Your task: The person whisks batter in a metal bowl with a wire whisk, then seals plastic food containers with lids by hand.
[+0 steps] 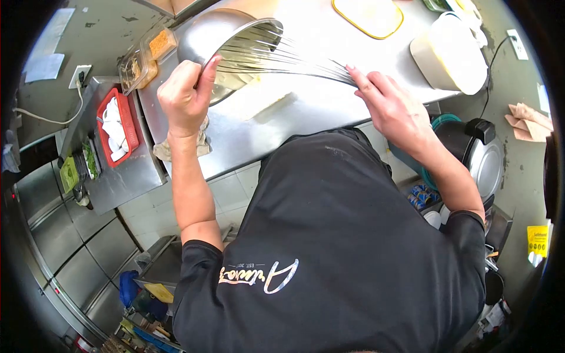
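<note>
Whisk (pixel 338 74) extends from the bowl (pixel 203 32) to right fingers (pixel 369 89) clamped on it; left fingers (pixel 207 79) clamp the rim (pixel 238 30).

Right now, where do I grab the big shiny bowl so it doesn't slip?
Grab the bowl by its rim, coming from the left on the side nearest you, where the left hand has it. The bowl is tipped with its opening to the right, so that edge should be easy to pinch. The round, smooth outside would probably be slippery.
</note>
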